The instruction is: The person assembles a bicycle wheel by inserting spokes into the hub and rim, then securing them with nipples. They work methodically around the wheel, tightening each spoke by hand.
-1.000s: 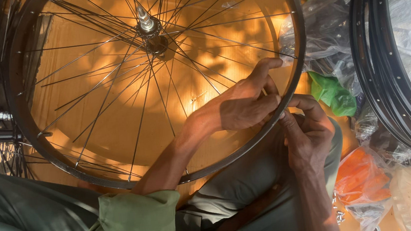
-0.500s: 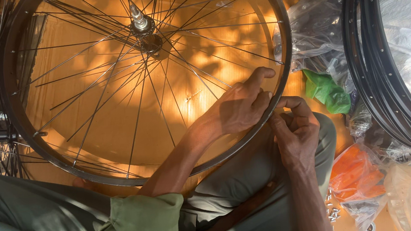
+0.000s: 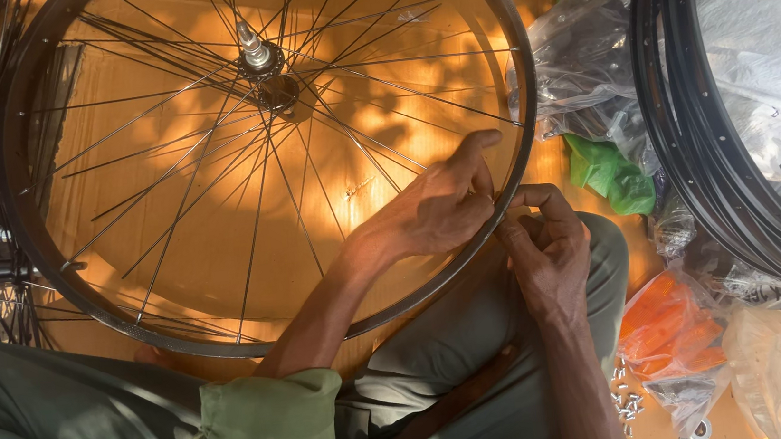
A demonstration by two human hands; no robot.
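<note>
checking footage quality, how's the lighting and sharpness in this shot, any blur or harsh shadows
Head view: warm dappled sunlight falls through the wheel onto the cardboard, crossed by thin spoke shadows; both the left hand and right hand look sharp, without motion blur; the plastic bags at the right are bright but not blown out.

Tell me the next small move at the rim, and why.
Probably turn the small part pinched in the right hand at the rim, while the left hand steadies a spoke from inside. Both hands meet at one spot on the rim, fingertips closed there; the part itself is too small to identify.
</note>
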